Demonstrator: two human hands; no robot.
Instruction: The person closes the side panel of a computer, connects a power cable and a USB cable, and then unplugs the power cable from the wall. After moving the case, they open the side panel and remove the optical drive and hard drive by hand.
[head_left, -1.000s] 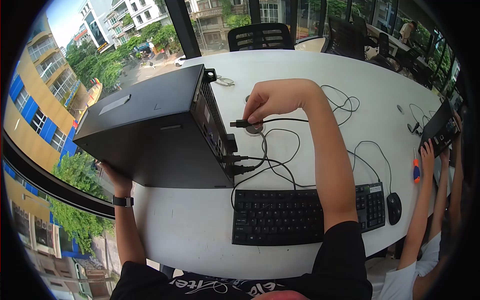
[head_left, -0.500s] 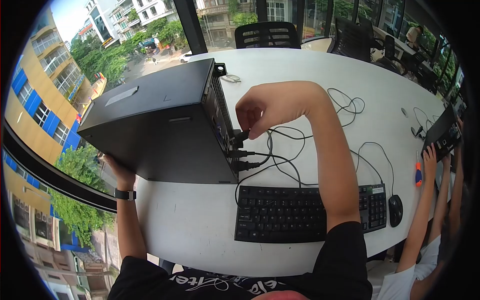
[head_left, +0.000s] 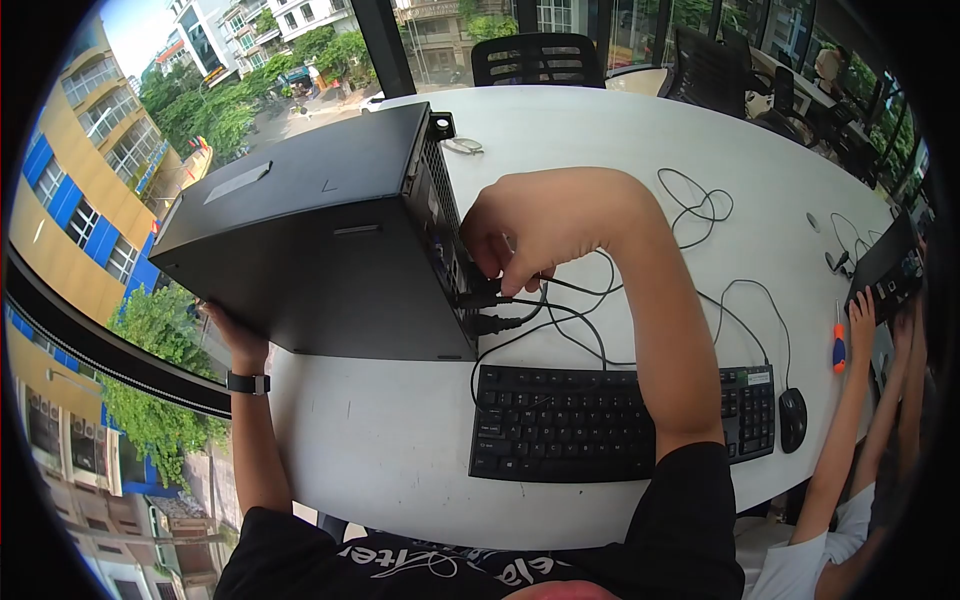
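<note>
A black computer tower [head_left: 310, 270] lies at the left of the white table, its port side facing right. My left hand [head_left: 238, 338] grips its lower left edge, fingers partly hidden behind the case. Bent down at the wrist, my right hand [head_left: 520, 235] pinches a black cable plug [head_left: 487, 287] right at the ports. The fingers cover much of that plug. Just below it, another black plug [head_left: 492, 324] sits at the back panel, its cable trailing right. A black keyboard [head_left: 560, 425] lies beneath my right forearm.
A black mouse [head_left: 792, 420] rests right of the keyboard, near a red and blue screwdriver [head_left: 838, 345]. Looped cable [head_left: 700, 210] lies across the table [head_left: 600, 125]. At the right, another person's hand [head_left: 862, 318] touches a black device [head_left: 885, 270]. Chairs [head_left: 537, 60] stand behind.
My right hand has moved slightly down and left, closer to the ports, and covers more of the plug. The tower sits slightly higher in view. My left hand keeps its hold.
</note>
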